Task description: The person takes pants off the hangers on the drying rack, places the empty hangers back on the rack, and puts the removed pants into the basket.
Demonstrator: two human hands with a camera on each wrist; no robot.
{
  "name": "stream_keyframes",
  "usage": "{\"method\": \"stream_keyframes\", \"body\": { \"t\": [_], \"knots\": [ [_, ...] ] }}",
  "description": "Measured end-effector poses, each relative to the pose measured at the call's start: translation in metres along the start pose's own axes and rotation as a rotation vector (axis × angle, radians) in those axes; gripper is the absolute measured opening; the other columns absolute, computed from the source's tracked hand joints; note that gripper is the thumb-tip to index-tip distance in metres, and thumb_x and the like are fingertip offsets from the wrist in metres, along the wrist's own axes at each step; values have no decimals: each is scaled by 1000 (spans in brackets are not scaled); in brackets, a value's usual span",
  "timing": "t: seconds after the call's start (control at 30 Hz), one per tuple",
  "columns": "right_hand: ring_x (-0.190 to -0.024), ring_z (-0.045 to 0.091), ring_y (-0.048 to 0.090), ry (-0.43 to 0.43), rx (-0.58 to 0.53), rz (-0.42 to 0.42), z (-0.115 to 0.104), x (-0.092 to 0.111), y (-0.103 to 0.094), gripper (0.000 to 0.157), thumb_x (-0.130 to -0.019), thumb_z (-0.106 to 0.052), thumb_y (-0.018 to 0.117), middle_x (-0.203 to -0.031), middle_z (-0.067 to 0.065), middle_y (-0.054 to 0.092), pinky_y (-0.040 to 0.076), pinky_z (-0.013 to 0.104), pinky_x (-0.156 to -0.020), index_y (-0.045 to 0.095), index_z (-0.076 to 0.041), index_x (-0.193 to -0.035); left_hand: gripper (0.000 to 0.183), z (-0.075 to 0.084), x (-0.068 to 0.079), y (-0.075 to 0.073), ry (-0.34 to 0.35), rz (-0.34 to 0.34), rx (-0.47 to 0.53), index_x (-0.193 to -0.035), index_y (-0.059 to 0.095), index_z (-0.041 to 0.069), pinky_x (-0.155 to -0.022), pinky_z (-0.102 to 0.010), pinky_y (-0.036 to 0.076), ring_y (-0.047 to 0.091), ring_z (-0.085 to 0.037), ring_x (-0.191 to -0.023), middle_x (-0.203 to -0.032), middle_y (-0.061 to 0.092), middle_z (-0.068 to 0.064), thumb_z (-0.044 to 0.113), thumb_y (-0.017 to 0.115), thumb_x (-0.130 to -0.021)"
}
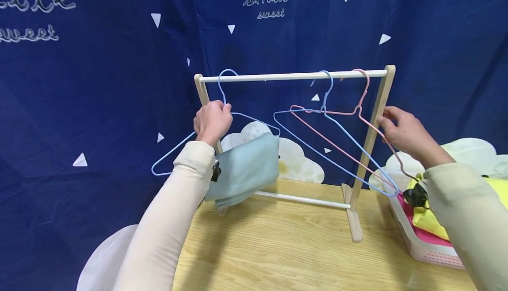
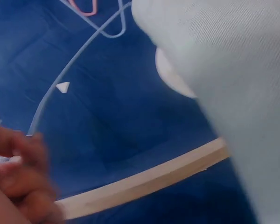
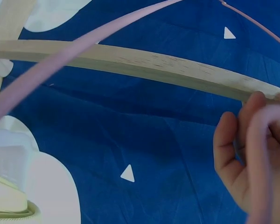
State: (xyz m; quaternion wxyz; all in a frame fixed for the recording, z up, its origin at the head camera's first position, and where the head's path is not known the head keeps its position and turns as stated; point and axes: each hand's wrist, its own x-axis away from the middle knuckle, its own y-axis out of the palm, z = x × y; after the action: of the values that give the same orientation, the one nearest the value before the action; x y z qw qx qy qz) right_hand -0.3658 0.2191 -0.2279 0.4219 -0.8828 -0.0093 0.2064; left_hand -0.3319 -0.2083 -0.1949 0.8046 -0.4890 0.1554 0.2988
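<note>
A blue clothes hanger (image 1: 254, 118) hooks over the left part of the rack's white rail. Just below its hook, my left hand (image 1: 214, 119) grips it by the neck. Folded pale blue-green cloth (image 1: 250, 167) hangs near the hanger's right end and fills much of the left wrist view. On the right, my right hand (image 1: 409, 134) holds the rack's wooden post (image 1: 375, 123), its fingers bent at the wood in the right wrist view. A second blue hanger (image 1: 349, 134) and a pink hanger (image 1: 365, 92) hang bare near that post.
The rack's white rail (image 1: 293, 77) spans two wooden posts above a wood-grain table (image 1: 293, 242). At the right stands a pink basket (image 1: 430, 253) with yellow cloth (image 1: 430, 222) and dark pink cloth inside. A dark blue curtain (image 1: 99, 106) hangs behind.
</note>
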Motion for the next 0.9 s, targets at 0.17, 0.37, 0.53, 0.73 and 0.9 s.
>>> {"method": "stream_keyframes", "body": {
  "t": [0.17,0.37,0.53,0.73,0.9],
  "knots": [
    [-91,43,69,-29,-4,21,1,0,-1,53,-106,-30,28,-133,34,47,56,53,-79,34,6,-144,37,10,3,-4,-6,-87,-18,-81,60,10,-83,-50,51,65,-38,-99,-95,68,-17,34,42,-102],
    [-96,46,66,-17,-8,9,1,1,-1,55,-106,-33,27,-134,34,46,56,54,-80,32,5,-146,38,10,8,-5,0,-95,24,-69,49,14,-73,-44,46,63,-33,-86,-75,54,-9,33,44,-102],
    [-94,45,65,-15,-14,6,1,1,0,55,-106,-33,27,-132,34,46,58,50,-76,32,5,-146,37,9,7,-7,41,-73,41,-68,49,15,-68,-41,43,62,-32,-83,-72,54,-7,33,46,-101],
    [-90,40,66,-19,-9,15,1,2,0,53,-106,-31,28,-130,33,47,56,42,-70,33,5,-145,37,10,7,-11,65,-4,39,-70,49,14,-66,-43,43,61,-32,-78,-69,52,-7,32,45,-101],
    [-91,40,66,-15,-11,19,1,2,0,53,-106,-32,27,-130,32,48,53,34,-69,34,4,-145,33,9,8,-16,63,39,58,-78,56,13,-73,-48,47,64,-35,-87,-77,60,-11,33,45,-102]
  ]
}}
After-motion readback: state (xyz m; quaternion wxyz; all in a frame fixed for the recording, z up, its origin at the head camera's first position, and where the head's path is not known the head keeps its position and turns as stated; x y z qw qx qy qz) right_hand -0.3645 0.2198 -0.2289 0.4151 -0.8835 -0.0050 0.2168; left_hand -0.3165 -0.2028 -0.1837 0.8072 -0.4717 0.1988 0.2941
